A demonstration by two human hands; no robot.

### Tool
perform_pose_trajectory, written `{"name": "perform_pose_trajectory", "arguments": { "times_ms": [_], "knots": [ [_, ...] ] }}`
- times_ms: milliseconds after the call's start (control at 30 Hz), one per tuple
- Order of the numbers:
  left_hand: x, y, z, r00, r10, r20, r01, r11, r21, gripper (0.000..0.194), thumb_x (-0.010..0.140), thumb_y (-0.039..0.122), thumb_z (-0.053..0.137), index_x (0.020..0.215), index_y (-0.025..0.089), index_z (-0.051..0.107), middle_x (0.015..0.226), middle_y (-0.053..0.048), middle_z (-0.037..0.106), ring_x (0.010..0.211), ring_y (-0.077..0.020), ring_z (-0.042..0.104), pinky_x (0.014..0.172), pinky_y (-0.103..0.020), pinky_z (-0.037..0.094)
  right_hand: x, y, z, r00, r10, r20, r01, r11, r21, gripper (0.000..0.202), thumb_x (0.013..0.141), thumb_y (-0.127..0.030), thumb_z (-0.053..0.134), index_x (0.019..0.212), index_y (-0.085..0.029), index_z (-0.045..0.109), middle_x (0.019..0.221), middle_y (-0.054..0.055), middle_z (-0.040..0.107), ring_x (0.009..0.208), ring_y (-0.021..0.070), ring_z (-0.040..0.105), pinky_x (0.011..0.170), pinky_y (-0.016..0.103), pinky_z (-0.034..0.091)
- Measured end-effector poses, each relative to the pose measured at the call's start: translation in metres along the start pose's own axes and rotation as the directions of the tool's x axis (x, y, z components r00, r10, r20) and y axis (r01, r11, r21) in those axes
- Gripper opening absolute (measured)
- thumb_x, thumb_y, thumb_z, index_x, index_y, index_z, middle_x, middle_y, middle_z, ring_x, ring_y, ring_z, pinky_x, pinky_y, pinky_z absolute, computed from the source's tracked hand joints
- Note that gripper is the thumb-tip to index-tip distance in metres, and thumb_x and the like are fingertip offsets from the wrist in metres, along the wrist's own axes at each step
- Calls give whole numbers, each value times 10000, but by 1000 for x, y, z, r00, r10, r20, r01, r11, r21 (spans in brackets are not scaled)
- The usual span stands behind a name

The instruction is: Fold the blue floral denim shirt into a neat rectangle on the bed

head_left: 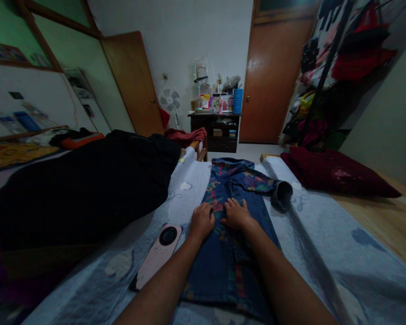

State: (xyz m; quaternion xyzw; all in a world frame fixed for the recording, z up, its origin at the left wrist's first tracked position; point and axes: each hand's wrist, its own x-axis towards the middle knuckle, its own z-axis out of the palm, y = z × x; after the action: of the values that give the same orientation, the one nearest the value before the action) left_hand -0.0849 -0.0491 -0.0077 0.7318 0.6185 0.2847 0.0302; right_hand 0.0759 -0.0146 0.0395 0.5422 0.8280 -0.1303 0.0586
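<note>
A blue denim jacket with a colourful floral pattern is spread on the bed, its collar end away from me. One sleeve sticks out to the right and ends in a wide grey cuff. My left hand rests palm down on the jacket's left part, fingers stretched and slightly bent. Just right of it, my right hand lies flat on the cloth with its fingers apart. Neither hand grips anything that I can see. A pink phone with a round black camera lies beside my left forearm.
A light blue patterned bedsheet lies under the jacket. On the left is a large black cloth; a dark red cushion sits at right by a wooden board. Beyond the bed stand a fan and a dark cabinet.
</note>
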Motion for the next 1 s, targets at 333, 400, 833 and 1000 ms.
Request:
{"name": "perform_pose_trajectory", "arguments": {
  "times_ms": [333, 400, 833, 1000],
  "knots": [
    [1, -1, 1, 1000, 3, 5, -3, 1000, 9, 204, 787, 82, 522, 941, 195, 594, 1000, -48, 623, 1011, -190, 581, 938, -330, 427, -17, -12, -24, 989, -137, -51, 131, 985, -112, 310, 809, -240, 619, 1102, -162, 686, 1123, 161, 696, 1107, 290, 617, 1044, 434, 327],
    [1, -1, 1, 1000, 7, 0, -7, 1000, 7, 210, 787, 82, 521, 950, 193, 593, 1006, -49, 623, 1013, -190, 579, 941, -330, 425, -15, -12, -22, 981, -171, -89, 164, 983, -82, 311, 831, -198, 562, 1119, -163, 675, 1110, 147, 703, 1093, 260, 626, 1034, 381, 335],
    [1, 0, 0, 1000, -10, 3, 10, 1000, 17, 189, 796, 92, 523, 929, 205, 596, 985, -43, 619, 1009, -196, 575, 945, -340, 423, 20, 14, 26, 964, -56, -258, 83, 992, 92, 568, 940, -469, 414, 1444, -207, 401, 1572, 94, 291, 1467, 230, 169, 1163, 532, 44],
    [0, 1, -1, 1000, 6, -14, -6, 1000, 12, 193, 788, 81, 515, 919, 199, 592, 975, -46, 620, 991, -193, 575, 923, -328, 430, 24, 16, 27, 952, -3, -306, 36, 994, 105, 569, 955, -485, 373, 1441, -190, 409, 1575, 96, 283, 1464, 227, 177, 1163, 507, 72]
  ]
}}
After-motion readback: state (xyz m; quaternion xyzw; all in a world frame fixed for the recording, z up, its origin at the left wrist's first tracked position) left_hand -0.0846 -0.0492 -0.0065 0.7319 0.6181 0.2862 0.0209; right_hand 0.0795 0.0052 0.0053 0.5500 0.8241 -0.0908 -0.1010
